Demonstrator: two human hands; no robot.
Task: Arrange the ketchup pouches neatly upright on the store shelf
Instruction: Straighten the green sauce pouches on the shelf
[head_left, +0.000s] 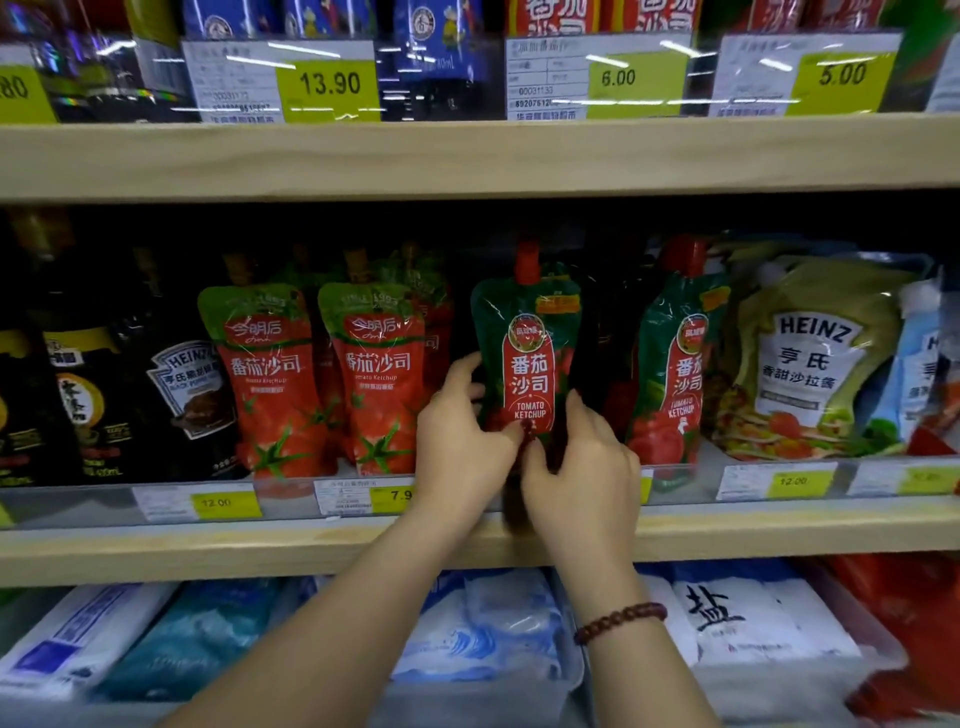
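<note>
On middle shelf (208, 551), mid-length at the front: green ketchup pouch (530, 353) upright, spout up. Left hand (462, 441) fingers curl round its lower left edge. Right hand (582, 467) pinches its lower right. Second green pouch (675, 364) leans farther right along the shelf; red pouches (379, 374) stand farther left.

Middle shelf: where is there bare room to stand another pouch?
Only the dark gap between the green-and-red ketchup pouch, gripped by left hand and right hand, and the matching green pouch to its right. Red tomato pouches pack the left; pale Heinz pouches pack the right.
</note>
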